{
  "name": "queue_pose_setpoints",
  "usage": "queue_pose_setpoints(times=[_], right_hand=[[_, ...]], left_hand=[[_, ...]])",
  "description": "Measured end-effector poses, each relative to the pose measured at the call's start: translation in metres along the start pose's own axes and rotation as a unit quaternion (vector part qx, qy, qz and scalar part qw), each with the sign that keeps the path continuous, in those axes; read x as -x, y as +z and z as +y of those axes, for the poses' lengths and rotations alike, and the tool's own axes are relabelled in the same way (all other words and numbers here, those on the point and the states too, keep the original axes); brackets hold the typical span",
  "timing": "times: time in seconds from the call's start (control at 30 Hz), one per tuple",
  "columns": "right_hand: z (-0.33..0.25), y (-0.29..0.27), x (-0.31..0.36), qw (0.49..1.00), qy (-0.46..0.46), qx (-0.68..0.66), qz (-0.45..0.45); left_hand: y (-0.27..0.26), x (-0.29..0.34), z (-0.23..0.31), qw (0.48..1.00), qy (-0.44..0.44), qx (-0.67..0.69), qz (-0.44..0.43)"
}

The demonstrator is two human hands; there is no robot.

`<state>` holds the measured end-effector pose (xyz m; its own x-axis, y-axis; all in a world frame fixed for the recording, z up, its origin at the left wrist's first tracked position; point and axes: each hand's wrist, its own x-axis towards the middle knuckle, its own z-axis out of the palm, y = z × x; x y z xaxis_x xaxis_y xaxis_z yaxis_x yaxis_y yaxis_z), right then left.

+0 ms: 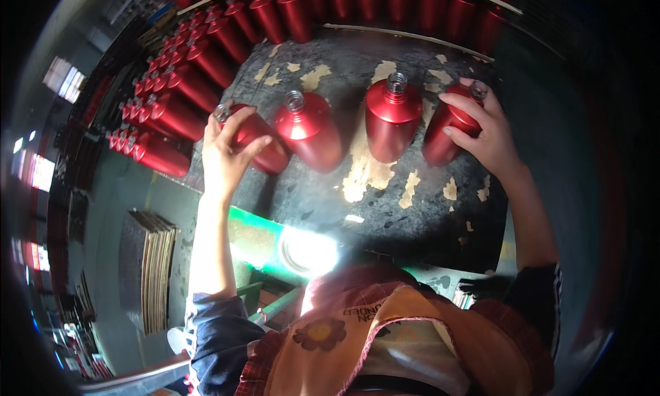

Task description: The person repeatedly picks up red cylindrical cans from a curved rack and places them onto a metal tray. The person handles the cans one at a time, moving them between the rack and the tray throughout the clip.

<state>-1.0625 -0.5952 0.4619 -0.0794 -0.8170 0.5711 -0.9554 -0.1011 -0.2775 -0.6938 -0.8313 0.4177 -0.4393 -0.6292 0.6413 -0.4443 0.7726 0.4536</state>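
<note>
The left hand is closing its fingers over the leftmost red bottle left of centre in the frame, thumb and fingers wrapping its shoulder just below the bare threaded neck. The right hand is gripping the rightmost red bottle at the upper right of the frame, fingers curling over its neck and upper body. Between them two more red bottles are standing untouched on the worn dark worktop, whose surface is flaking in pale patches. Rows of identical red bottles are crowding the upper left and top edge of the frame, and a stack of flat boards is sitting at lower left. The leftmost bottle is leaning close against its neighbour, so any sideways pull is likely risking a knock that tips the neighbour over; the glossy finish also looks easy to scuff against the rough, chipped top.
</note>
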Motion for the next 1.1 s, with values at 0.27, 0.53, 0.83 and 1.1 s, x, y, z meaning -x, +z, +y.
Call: queue_pose_setpoints(times=[0.27, 0.53, 0.83, 1.1], right_hand=[[-0.034, -0.022, 0.06, 0.922, 0.239, -0.28, 0.122], [-0.178, 0.102, 0.088, 0.483, 0.276, -0.83, 0.021], [-0.285, 0.275, 0.055, 0.43, 0.415, -0.756, -0.266], [-0.308, 0.362, 0.089, 0.116, 0.466, -0.856, -0.191]], left_hand=[[-0.047, 0.095, 0.013, 0.959, -0.156, 0.106, 0.21], [-0.076, 0.244, -0.033, 0.583, -0.438, 0.62, 0.291], [-0.018, 0.331, -0.123, 0.224, -0.504, 0.811, 0.195], [0.007, 0.35, -0.162, 0.014, -0.531, 0.831, 0.163]])
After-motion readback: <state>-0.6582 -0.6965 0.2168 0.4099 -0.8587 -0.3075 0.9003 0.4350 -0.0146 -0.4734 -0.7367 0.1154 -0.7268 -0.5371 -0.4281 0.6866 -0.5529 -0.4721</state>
